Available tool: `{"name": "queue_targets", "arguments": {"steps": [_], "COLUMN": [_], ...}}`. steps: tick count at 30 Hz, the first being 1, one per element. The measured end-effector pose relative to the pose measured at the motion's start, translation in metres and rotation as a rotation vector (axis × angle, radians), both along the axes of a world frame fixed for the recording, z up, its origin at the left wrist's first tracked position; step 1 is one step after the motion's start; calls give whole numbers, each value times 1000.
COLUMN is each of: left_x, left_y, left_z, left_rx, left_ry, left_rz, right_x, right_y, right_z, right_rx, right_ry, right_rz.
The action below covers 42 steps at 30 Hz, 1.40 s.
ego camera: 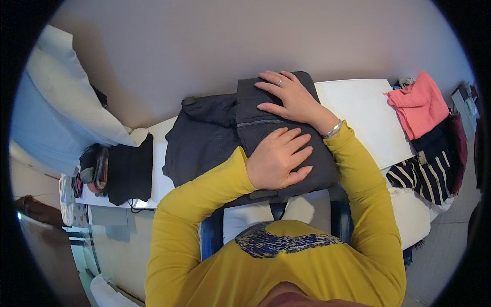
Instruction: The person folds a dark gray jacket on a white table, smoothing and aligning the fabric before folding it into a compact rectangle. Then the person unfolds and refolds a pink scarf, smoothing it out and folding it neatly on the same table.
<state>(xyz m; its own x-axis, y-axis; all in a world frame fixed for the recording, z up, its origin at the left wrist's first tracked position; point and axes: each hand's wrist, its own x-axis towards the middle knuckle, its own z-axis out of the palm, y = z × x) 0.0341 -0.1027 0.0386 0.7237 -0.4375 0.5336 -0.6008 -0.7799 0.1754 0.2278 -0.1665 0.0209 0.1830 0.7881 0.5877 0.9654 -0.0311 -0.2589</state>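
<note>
A dark grey garment (203, 142) with a zip lies partly folded on the white table before me, its right part doubled over into a thicker stack. My left hand (280, 159) rests flat on the lower middle of the folded part, below the zip, fingers spread. Higher up, my right hand (293, 98), with a ring and a silver bracelet at the wrist, lies on the upper part of the fold near its right edge. Both palms face down on the cloth, and neither hand grips it.
Folded black cloth (130, 169) and dark knitwear (94, 165) lie at the left, beside a hanging white and blue cloth (57, 96). At the right are a pink garment (420, 105) and a striped garment (425, 176). A wall (230, 42) stands behind the white table (356, 115).
</note>
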Motion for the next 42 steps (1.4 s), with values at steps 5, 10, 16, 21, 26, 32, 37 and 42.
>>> {"name": "queue_targets", "arguments": {"steps": [5,10,16,21,26,32,37,42], "left_x": [0,-5,-39,-71,-92,-140,-178,-196], "left_y": [1,5,10,-5,-20,-6,39,64], "left_z": [-3,3,6,-4,-17,-41,-49,-52], "left_rx": [-26,-68,189,127,19,-146,37,154], "left_ry": [-54,14,273,255,157,36,100,62], "left_rz": [-5,2,86,176,246,328,758,879], "right_x": [-8,-11,-8,-9,-12,-13,-21,-45], "right_y": [-6,-4,-3,-1,-2,-2,-2,19], "right_z": [2,2,-4,-6,-2,-1,0,28], "right_rx": [-59,-74,-70,-58,-98,-81,-97,-306], "right_ry": [-70,-78,-83,-97,-97,-105,-101,-184], "right_rz": [222,212,209,205,190,195,178,144]}}
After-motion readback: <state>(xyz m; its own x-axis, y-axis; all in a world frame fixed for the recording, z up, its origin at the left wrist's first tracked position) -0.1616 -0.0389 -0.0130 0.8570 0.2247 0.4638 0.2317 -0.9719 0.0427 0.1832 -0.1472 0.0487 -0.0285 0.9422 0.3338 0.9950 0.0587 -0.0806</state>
